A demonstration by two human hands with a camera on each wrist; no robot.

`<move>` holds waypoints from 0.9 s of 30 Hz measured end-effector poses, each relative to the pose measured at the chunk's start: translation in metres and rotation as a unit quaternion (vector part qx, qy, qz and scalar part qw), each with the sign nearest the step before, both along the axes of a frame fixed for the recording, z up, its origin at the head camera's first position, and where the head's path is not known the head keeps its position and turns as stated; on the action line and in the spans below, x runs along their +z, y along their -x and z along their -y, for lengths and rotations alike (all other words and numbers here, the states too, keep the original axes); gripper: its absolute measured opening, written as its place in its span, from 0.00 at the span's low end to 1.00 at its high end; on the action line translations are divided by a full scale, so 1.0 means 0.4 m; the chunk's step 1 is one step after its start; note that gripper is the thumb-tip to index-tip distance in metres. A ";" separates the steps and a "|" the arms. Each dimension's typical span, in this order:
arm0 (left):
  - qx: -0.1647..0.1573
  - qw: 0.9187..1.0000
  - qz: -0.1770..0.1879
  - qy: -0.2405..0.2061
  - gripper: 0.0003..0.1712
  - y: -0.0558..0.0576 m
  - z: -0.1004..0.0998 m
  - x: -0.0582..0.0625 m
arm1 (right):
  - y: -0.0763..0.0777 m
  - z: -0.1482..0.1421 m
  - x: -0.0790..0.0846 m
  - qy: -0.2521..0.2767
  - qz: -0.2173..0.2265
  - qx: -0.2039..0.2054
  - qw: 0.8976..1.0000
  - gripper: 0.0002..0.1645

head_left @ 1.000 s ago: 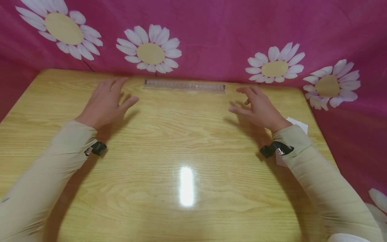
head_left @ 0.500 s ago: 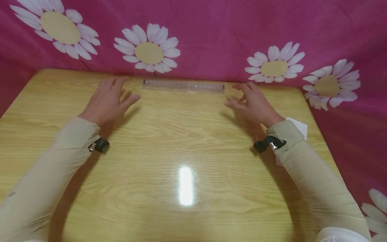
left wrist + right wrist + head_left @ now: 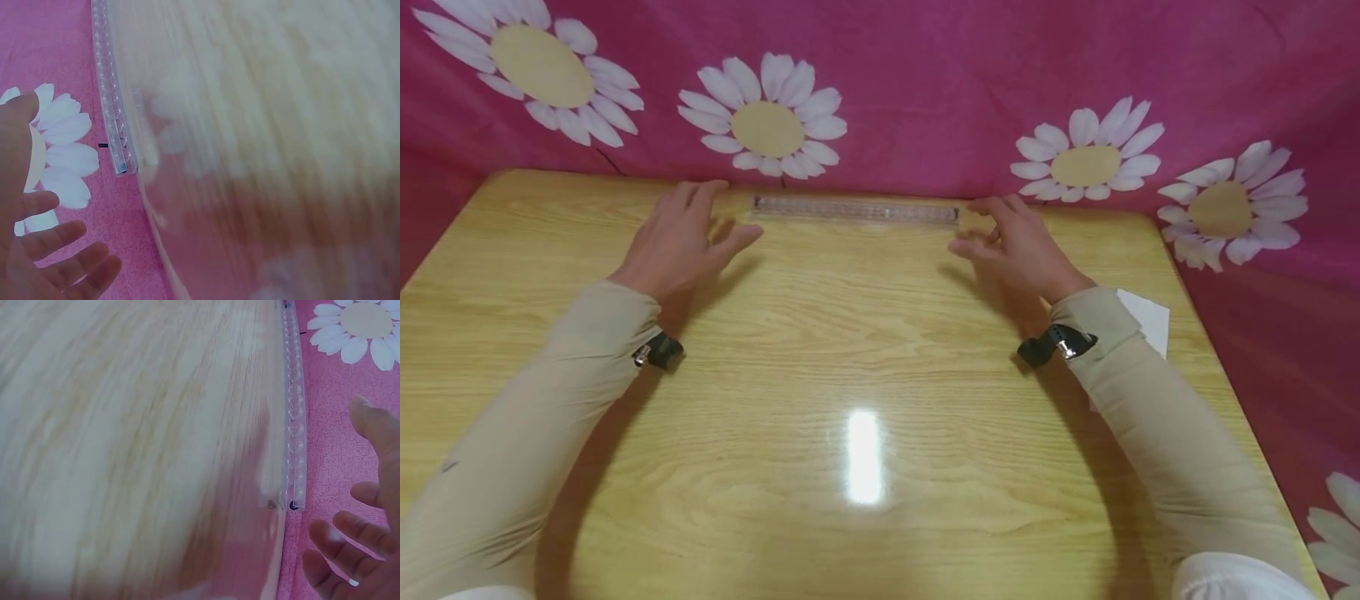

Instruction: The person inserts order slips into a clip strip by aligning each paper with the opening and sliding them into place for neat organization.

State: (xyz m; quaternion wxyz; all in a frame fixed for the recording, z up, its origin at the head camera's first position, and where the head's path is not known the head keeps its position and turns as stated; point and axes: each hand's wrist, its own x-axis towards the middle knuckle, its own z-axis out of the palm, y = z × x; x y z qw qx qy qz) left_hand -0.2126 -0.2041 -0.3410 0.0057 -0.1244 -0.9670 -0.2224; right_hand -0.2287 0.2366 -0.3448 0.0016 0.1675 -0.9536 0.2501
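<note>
A long, narrow clear plastic case (image 3: 856, 210) lies along the far edge of the table (image 3: 865, 350). A row of round shapes runs down it, and a dark dot marks its end in the right wrist view; its exact kind cannot be told. Off its left end hovers my left hand (image 3: 679, 237), fingers spread and thumb held apart. My right hand (image 3: 1021, 248) is near the right end, its fingers loosely bent. In both wrist views, a gap shows between the hand and the case (image 3: 112, 94). Neither hand holds anything.
A white sheet of paper (image 3: 1146, 317) sits at the right, partly under the right forearm. Behind the table hangs a pink cloth (image 3: 925, 92) with large white daisies. Dark straps with small devices (image 3: 664, 352) are on both wrists. Light glares off the tabletop.
Both hands have moved inward and slightly toward the far edge, closer to the ends of the clear plastic case. The case stays where it was.
</note>
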 end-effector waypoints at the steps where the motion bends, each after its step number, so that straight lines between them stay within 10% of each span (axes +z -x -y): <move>1: 0.001 1.000 0.003 0.001 0.53 0.002 -0.003 -0.001 | 0.002 0.003 -0.001 0.002 0.004 -0.001 1.000 0.42; 27: -0.020 0.999 0.017 0.041 0.37 0.080 -0.076 -0.010 | 0.074 0.034 -0.033 -0.009 0.019 0.003 1.000 0.43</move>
